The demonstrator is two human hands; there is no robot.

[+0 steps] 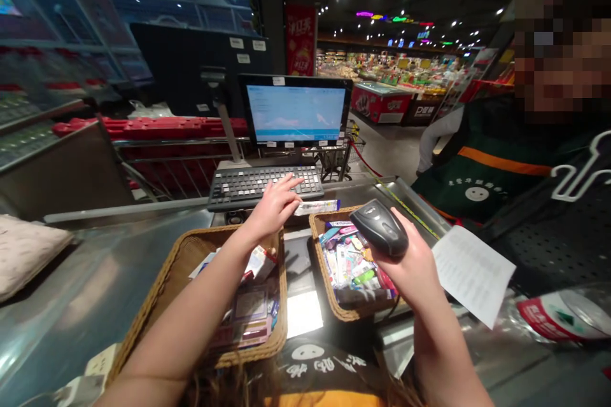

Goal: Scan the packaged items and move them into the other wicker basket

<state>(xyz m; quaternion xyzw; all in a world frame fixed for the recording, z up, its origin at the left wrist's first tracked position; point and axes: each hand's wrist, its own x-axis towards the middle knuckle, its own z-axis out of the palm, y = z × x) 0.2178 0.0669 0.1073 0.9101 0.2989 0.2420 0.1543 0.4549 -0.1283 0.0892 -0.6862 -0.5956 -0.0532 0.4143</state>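
Note:
My left hand (274, 203) is stretched out over the right part of a black keyboard (238, 187), its fingers extended on or just above the keys. A slim white packet with a purple end (319, 206) is right beside its thumb; I cannot tell whether they touch. My right hand (405, 257) is wrapped round a black barcode scanner (380, 227), held above the right wicker basket (337, 313). In that basket is a jumble of small colourful packets (351, 261). Behind the keyboard stands a lit monitor (298, 113).
Under my left arm is a larger wicker basket (162, 267) with flat packaged goods. At the right are a sheet of paper (472, 270), a bottle with a red label (548, 318) and a person in a green apron (472, 181). A pale cushion-like thing (28, 254) lies far left.

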